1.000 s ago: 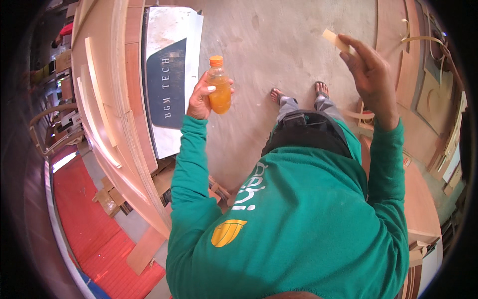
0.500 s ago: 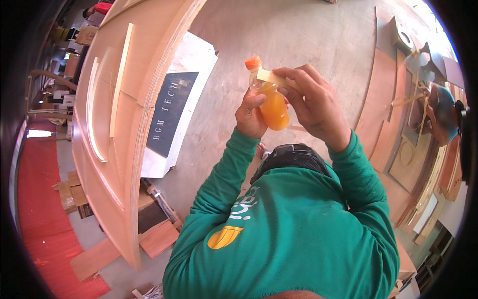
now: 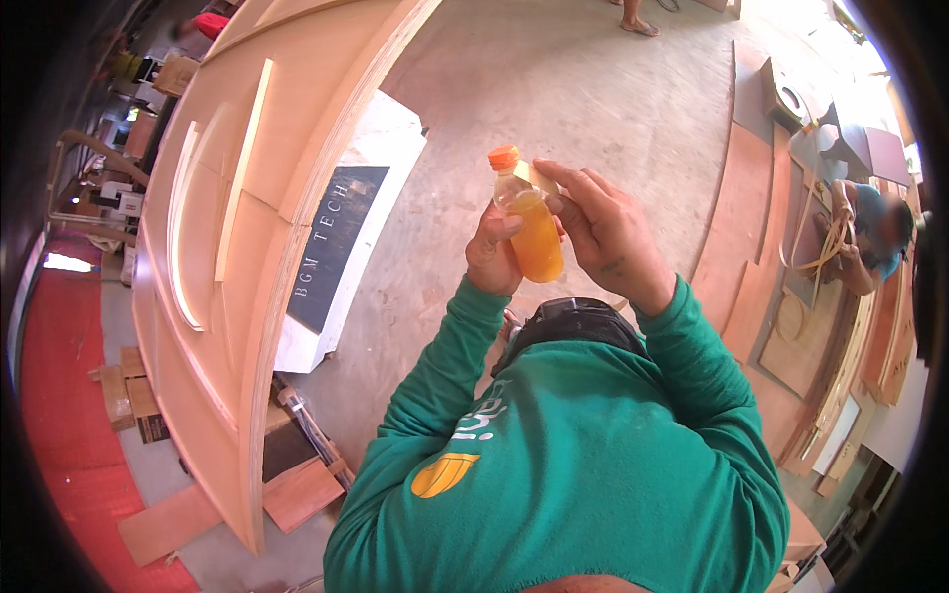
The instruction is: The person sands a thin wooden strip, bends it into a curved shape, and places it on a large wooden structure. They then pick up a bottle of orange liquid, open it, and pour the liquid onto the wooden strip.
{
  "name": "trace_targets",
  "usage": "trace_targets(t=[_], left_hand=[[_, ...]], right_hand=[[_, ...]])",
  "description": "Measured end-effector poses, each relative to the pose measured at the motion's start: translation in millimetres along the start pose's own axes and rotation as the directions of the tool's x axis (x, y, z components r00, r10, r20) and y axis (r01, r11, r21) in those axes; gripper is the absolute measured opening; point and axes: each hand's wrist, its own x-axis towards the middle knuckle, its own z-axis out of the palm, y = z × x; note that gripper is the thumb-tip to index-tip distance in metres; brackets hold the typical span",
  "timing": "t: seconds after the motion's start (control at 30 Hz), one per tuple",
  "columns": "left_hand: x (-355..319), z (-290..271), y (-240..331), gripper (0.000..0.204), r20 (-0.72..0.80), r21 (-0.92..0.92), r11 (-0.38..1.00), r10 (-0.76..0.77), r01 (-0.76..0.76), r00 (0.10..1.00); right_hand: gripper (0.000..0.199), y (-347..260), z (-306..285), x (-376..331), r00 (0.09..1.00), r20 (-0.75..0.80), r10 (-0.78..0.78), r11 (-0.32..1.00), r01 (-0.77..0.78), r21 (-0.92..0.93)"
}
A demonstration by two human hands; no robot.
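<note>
My left hand (image 3: 494,247) is wrapped round a small clear plastic bottle (image 3: 535,234) of orange liquid. An orange cap (image 3: 503,157) sits on it, and the bottle leans slightly. Against the bottle's shoulder lies a short pale-yellow strip (image 3: 530,178), its far end under the fingers of my right hand (image 3: 603,217). Thumb and fingers of that hand close on the strip beside the bottle. Whether the strip is stuck to the plastic, I cannot tell.
A big plywood panel (image 3: 262,148) with pale wood strips stands at left, beside a white-and-dark sign board (image 3: 336,247). Wooden boards (image 3: 741,217) cover the right floor. A co-worker (image 3: 875,232) there holds thin bent strips. Another person's foot (image 3: 640,28) shows at the top.
Both hands and the bottle sit lower in the picture. The strip looks shorter and tilts more, with my right fingers nearer the bottle. A foot has come into view at the top.
</note>
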Motion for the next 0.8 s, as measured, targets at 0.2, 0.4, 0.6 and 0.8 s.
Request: trace_targets(t=[0.2,0.4,0.6,0.8], left_hand=[[1.1,10.2,0.6,0.064,-0.077,0.189,0.982,0.039,-0.024,0.996],[0.1,-3.8,-10.4,0.065,-0.092,0.4,0.916,0.075,-0.032,0.993],[-1.6,-8.1,-12.6,0.069,-0.091,0.492,0.868,0.132,-0.07,0.987],[-5.3,-12.9,-8.7,0.075,-0.092,0.598,0.796,0.181,-0.091,0.979]], right_hand=[[0.034,8.5,2.8,-6.2,1.0,-0.021,-0.014,1.0,0.014,-0.007],[0.036,17.2,7.6,-8.0,0.998,-0.049,-0.033,0.999,0.032,-0.016],[0.036,16.7,9.4,-9.5,0.999,-0.037,0.004,1.0,-0.004,-0.003],[0.035,20.7,14.0,-14.0,0.998,-0.068,-0.012,1.0,0.012,0.007]])
